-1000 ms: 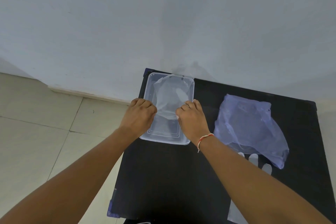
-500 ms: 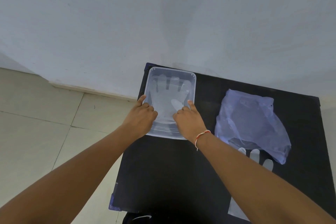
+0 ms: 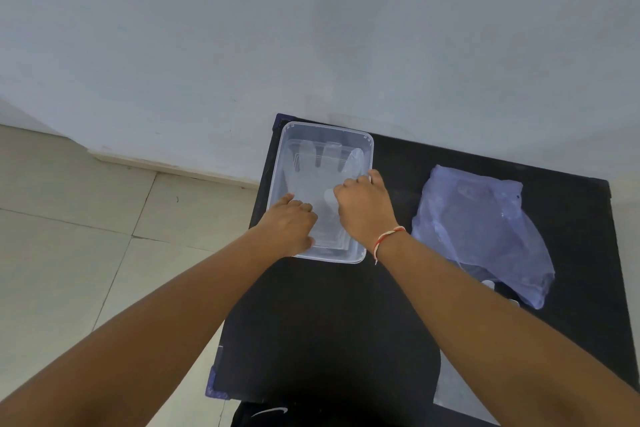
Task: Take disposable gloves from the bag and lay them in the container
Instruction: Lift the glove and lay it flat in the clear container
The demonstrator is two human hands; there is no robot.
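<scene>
Pale grey wall (image 3: 311, 28) fills the upper field; beige floor tiles (image 3: 69, 236) occupy the lower left, meeting the wall at a light skirting strip. At centre and right stands a black table (image 3: 329, 322), its far edge against the wall.

On the table's far-left corner lies a clear rectangular container (image 3: 278, 163), long axis running away from the viewer. Inside it, a translucent disposable glove (image 3: 311, 180) lies flat, fingers pointing toward the wall and cuff toward the viewer.

Left hand (image 3: 289, 224): fingers curled, resting over the container's near-left portion, knuckles up; whether the fingertips pinch the glove film cannot be told.

Right hand (image 3: 363, 206): fingers bent, positioned over the container's right side, with the fingertips at or near the right rim and the glove's edge; an actual hold on the film cannot be confirmed. A red-and-white thread band (image 3: 386, 239) circles this wrist.

To the right, well apart from the container, a crumpled bluish translucent plastic bag (image 3: 485, 229) lies on the table. Pale glove fingertips (image 3: 488, 284) show at its near edge. Near the bottom right, another pale film sheet (image 3: 453, 388) lies on the table, partly hidden by the right forearm.
</scene>
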